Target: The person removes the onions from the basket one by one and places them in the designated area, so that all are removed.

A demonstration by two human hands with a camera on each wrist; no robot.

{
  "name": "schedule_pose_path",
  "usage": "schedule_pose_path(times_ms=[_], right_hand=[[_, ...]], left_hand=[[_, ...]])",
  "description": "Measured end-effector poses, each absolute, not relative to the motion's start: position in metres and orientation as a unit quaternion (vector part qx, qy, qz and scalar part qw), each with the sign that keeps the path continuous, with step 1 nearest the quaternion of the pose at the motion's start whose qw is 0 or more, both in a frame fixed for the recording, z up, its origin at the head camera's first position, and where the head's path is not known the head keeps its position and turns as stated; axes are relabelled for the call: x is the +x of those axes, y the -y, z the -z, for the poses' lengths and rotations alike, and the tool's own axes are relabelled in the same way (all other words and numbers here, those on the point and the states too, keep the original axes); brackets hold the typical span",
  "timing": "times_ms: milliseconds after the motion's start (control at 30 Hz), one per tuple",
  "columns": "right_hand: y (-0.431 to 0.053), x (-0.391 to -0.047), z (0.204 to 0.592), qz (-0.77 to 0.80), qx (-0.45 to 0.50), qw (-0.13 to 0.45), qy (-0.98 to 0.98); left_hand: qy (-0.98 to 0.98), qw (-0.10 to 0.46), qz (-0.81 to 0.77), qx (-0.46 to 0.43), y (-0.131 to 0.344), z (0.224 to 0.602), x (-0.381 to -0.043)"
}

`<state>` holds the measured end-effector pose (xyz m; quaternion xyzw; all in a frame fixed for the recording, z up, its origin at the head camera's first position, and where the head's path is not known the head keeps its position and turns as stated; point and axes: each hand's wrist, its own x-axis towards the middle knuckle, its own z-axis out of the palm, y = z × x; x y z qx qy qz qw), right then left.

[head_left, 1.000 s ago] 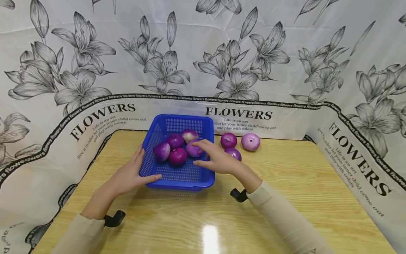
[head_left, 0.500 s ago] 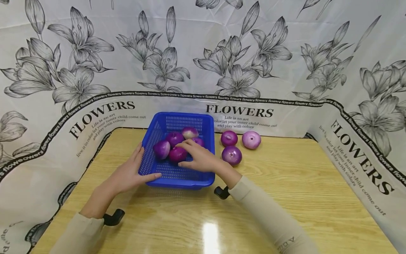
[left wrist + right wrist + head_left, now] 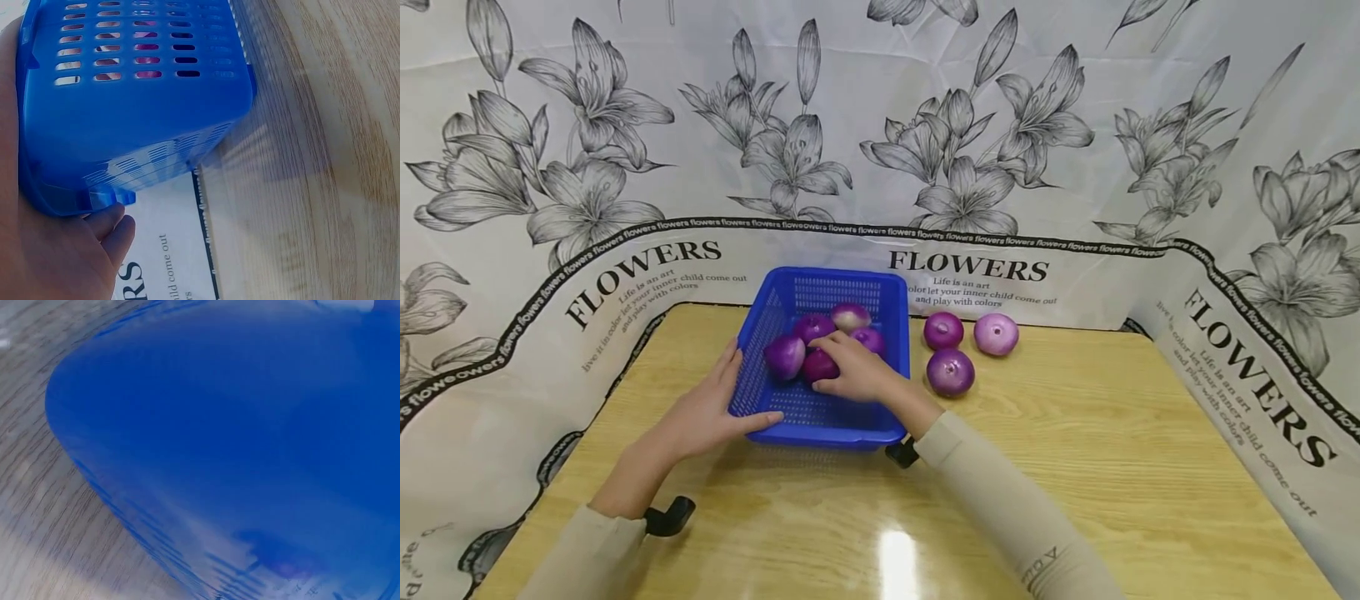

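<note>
A blue perforated plastic basket (image 3: 850,436) sits toward the back of the table with several purple onions inside. My left hand (image 3: 703,417) holds its near left corner, thumb along the front rim and fingers against the left side; the left wrist view shows fingertips (image 3: 109,222) at the basket's rim. Inside the basket, my right hand (image 3: 859,372) grips a dark purple onion (image 3: 820,367), its fingers over the top and the thumb on the near side. Close around it lie a pointed onion (image 3: 785,357) and others. Blue basket wall (image 3: 187,412) fills the right wrist view, hiding the right hand.
Right of the basket, three onions stand on the wooden table (image 3: 1112,450): a dark one (image 3: 943,331), a pale one (image 3: 996,334) and a nearer one (image 3: 951,372). A flower-printed curtain (image 3: 820,167) hangs round the back and sides.
My right hand has moved left, from the onion at the basket's right side onto the dark one in the middle, and closed on it. The left hand stays on the basket.
</note>
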<state>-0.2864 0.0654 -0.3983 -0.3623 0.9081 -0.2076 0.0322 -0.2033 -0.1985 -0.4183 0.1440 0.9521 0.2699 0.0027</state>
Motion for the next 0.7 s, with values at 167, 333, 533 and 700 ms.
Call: schedule_pose_path(times_ms=[167, 333, 533, 700], right_hand=[[-0.0653, -0.2854, 0.3992, 0.181, -0.350, 0.040, -0.918], [-0.0660, -0.2836, 0.4017, 0.141, -0.351, 0.075, -0.923], [-0.0672, -0.2812, 0.4076, 0.147, -0.367, 0.127, -0.910], [-0.0663, -0.2811, 0.4056, 0.148, -0.366, 0.117, -0.911]], left_hand=[[-0.953, 0.006, -0.267, 0.143, 0.1975, 0.4174, -0.2034], [-0.952, 0.004, -0.270, 0.142, 0.1959, 0.4183, -0.2036], [-0.949, 0.002, -0.277, 0.149, 0.1957, 0.4231, -0.2022], [-0.950, -0.005, -0.276, 0.148, 0.1970, 0.4216, -0.2031]])
